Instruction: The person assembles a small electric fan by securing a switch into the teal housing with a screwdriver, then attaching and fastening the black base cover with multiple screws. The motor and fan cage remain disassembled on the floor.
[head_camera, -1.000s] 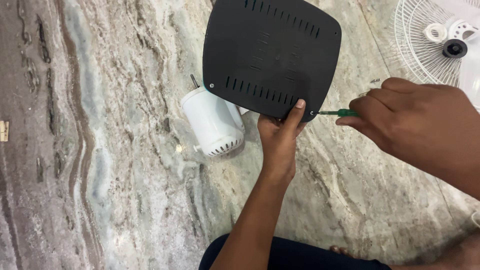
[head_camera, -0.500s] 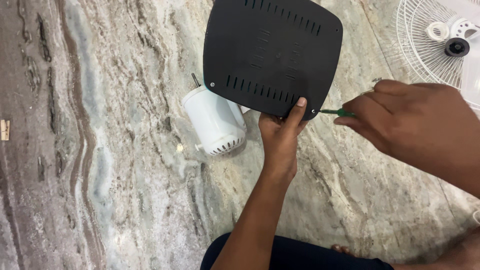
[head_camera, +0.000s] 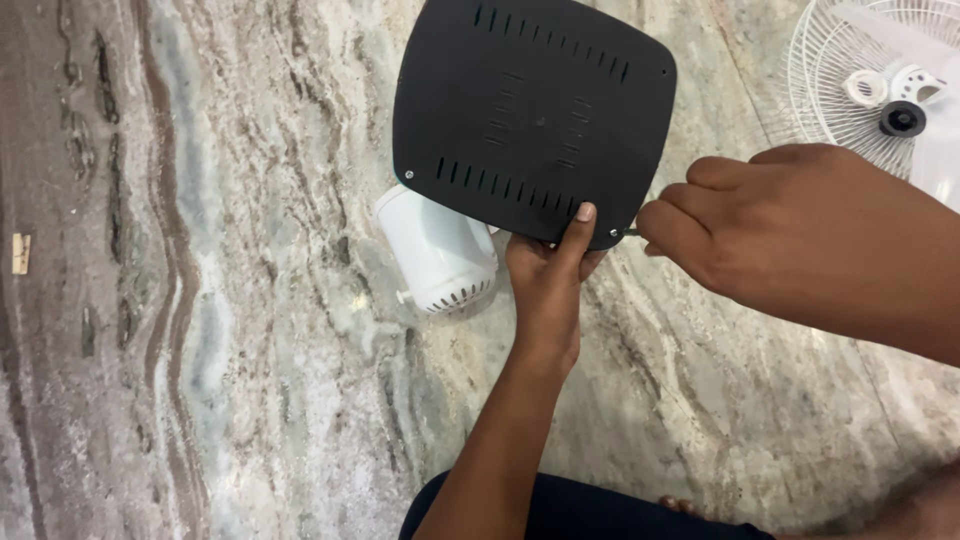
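Left hand (head_camera: 545, 275) clamped on the near edge of a black plate (head_camera: 530, 110) with rows of slots, thumb lying on top. Plate held tilted above a marble floor (head_camera: 250, 330). Right hand (head_camera: 770, 235) curled tight around a small tool, only the thin metal tip (head_camera: 631, 232) showing, right at the screw in the plate's near right corner. White round motor case (head_camera: 440, 255) on the floor, partly under the plate, just beside the left hand. White wire fan guard (head_camera: 840, 90) off to the far right.
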